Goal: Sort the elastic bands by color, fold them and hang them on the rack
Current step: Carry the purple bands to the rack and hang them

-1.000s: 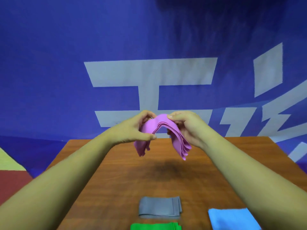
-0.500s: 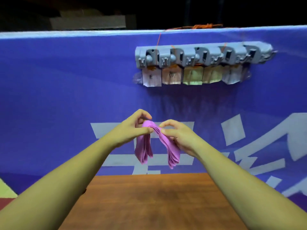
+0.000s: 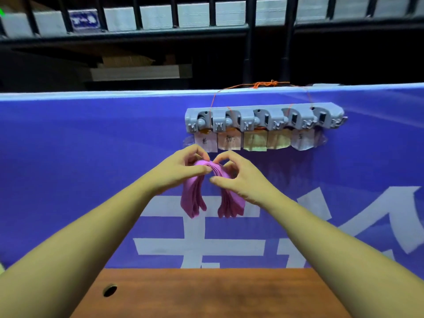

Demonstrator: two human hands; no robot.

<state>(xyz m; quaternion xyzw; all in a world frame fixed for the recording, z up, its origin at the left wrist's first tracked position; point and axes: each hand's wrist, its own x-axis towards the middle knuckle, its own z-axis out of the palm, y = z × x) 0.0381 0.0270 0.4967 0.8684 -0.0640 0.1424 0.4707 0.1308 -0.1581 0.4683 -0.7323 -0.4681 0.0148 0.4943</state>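
A folded stack of pink elastic bands point(image 3: 192, 198) droops in an arch, both ends hanging down. My left hand point(image 3: 183, 171) pinches its top on the left side. My right hand point(image 3: 236, 177) pinches the top on the right side. A grey rack point(image 3: 263, 118) with several hooks is fixed to the blue banner, just above and to the right of my hands. Paper labels point(image 3: 252, 141) hang under the rack. Nothing hangs on the hooks.
The wooden table point(image 3: 206, 292) lies below, with a round cable hole point(image 3: 109, 290) at its left. The blue banner point(image 3: 80, 168) with white characters stands behind it. Dark railings and shelves point(image 3: 206, 31) run above the banner.
My view has tilted up from the table to the rack. Both hands have lifted the pink bands higher, close under the rack's left end. The grey, green and blue bands have left the view.
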